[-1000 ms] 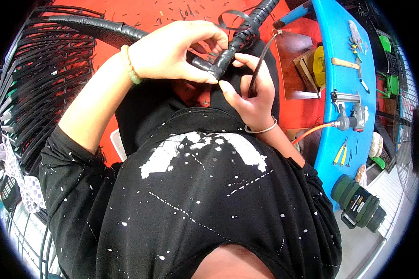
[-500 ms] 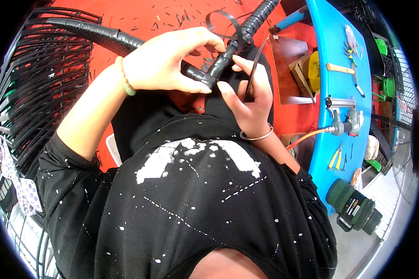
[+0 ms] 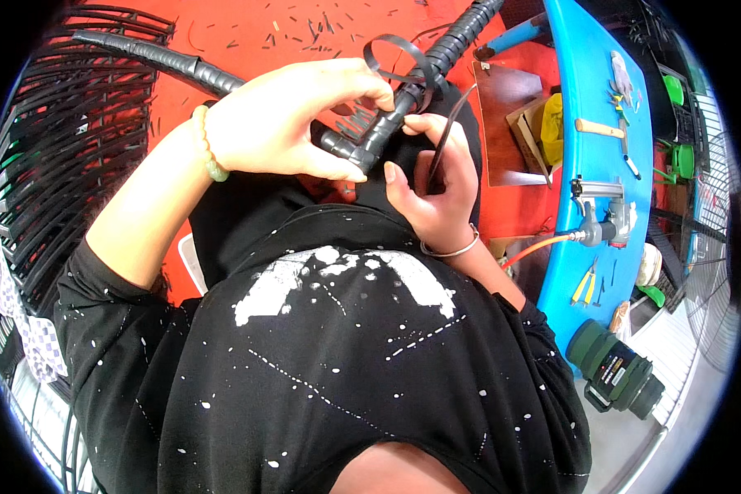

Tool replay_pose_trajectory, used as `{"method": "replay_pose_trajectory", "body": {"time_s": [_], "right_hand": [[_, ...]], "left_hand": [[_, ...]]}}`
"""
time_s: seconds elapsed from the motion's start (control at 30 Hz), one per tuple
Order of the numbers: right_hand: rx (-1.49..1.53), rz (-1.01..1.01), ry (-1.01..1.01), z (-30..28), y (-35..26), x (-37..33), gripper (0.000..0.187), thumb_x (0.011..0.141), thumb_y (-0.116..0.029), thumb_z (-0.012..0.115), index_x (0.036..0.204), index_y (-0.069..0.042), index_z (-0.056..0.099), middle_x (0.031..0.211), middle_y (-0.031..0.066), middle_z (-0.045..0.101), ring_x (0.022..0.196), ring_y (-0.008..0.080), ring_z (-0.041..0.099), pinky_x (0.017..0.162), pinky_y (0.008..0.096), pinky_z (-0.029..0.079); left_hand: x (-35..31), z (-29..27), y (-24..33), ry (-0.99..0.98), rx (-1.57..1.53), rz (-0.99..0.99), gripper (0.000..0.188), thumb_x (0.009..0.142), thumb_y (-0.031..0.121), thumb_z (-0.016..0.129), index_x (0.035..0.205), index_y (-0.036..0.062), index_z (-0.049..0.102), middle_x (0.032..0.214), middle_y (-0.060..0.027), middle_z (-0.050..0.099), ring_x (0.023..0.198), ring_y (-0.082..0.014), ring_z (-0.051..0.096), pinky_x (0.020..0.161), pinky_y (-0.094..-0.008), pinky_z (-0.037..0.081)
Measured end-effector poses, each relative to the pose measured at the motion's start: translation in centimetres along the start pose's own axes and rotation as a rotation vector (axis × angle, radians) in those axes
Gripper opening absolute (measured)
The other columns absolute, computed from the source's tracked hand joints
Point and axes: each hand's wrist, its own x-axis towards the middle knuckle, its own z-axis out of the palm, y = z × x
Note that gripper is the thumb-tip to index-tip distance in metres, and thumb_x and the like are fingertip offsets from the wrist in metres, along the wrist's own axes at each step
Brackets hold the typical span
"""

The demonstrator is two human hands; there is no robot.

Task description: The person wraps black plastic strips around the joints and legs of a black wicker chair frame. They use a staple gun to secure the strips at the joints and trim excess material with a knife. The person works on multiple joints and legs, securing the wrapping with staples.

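A black frame (image 3: 377, 136), wound in flat strip, makes an L-shaped corner between my hands. My left hand (image 3: 259, 123) arches over it, with its fingertips on the upper bar and its thumb at the corner. A loose black strip (image 3: 448, 132) runs down through the curled fingers of my right hand (image 3: 443, 185). The right index fingertip is at the bar's edge, while the right thumb points at the corner. Above the hands, the strip forms a loop (image 3: 393, 39) beside the thickly wrapped bar (image 3: 461, 39). My left hand hides part of the frame's other bar (image 3: 152, 58).
Black slatted furniture (image 3: 74, 148) stands at my left. On the right, a blue table (image 3: 561, 247) holds a hammer (image 3: 599, 125), an air tool (image 3: 605, 222) with an orange hose, and yellow-handled pliers (image 3: 584, 284). Strip scraps (image 3: 321, 33) litter the red floor. A cardboard box (image 3: 525, 132) sits under the table.
The frame's corner has shifted slightly left and down in view, along with both hands. My right index fingertip has come lower along the bar, and the right thumb has dropped a little.
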Motion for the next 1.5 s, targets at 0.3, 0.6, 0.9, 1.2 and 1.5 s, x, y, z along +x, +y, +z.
{"method": "replay_pose_trajectory", "body": {"time_s": [0.3, 0.6, 0.9, 1.2, 1.5], "right_hand": [[-0.021, 0.007, -0.016, 0.1, 0.0, -0.1, 0.049, 0.077, 0.006, 0.075, 0.123, 0.003, 0.059, 0.123, 0.006, 0.056, 0.054, -0.0014, 0.037, 0.05, 0.0167, 0.029], [0.03, 0.209, 0.09, 0.2, -0.6, 0.0, 0.046, 0.08, -0.001, 0.079, 0.123, 0.004, 0.064, 0.11, 0.0087, 0.063, 0.063, 0.0057, 0.046, 0.062, 0.0216, 0.039], [0.147, 0.216, 0.205, -0.1, -0.7, -0.8, 0.045, 0.084, 0.01, 0.07, 0.128, 0.005, 0.061, 0.109, 0.0037, 0.057, 0.055, -0.0018, 0.034, 0.05, 0.0172, 0.029], [0.146, 0.176, 0.268, -1.7, -0.2, -2.0, 0.044, 0.085, 0.01, 0.07, 0.127, 0.002, 0.062, 0.111, 0.0022, 0.059, 0.055, -0.0027, 0.033, 0.05, 0.0161, 0.028], [-0.154, 0.145, 0.532, -11.6, 1.5, -2.2, 0.031, 0.096, -0.006, 0.071, 0.125, -0.002, 0.063, 0.11, 0.0023, 0.062, 0.091, 0.0101, 0.059, 0.085, 0.0245, 0.051]], "left_hand": [[-0.8, 0.4, 0.0, 0.046, -0.021, 0.042, 0.073, 0.068, 0.025, 0.092, 0.127, 0.0002, 0.058, 0.121, -0.0173, 0.065, 0.111, -0.0376, 0.064, 0.096, -0.0434, 0.053], [0.1, 0.2, 0.0, 0.044, 0.047, -0.121, 0.064, 0.07, 0.029, 0.088, 0.123, 0.0026, 0.064, 0.119, -0.0125, 0.068, 0.111, -0.0311, 0.067, 0.094, -0.0398, 0.054], [-1.8, 3.1, 1.7, 0.247, 0.438, 0.054, 0.073, 0.077, 0.042, 0.082, 0.137, 0.0079, 0.058, 0.134, -0.0122, 0.061, 0.114, -0.0322, 0.064, 0.095, -0.0401, 0.052], [-1.6, 3.2, 2.8, 0.161, 0.515, -0.124, 0.07, 0.08, 0.044, 0.079, 0.138, 0.0107, 0.059, 0.116, -0.0112, 0.068, 0.098, -0.0305, 0.065, 0.09, -0.0408, 0.05], [-1.3, 3.3, 2.8, 0.308, 0.414, -0.221, 0.055, 0.083, 0.038, 0.082, 0.121, 0.0014, 0.068, 0.104, -0.017, 0.074, 0.096, -0.033, 0.071, 0.086, -0.04, 0.055]]}}
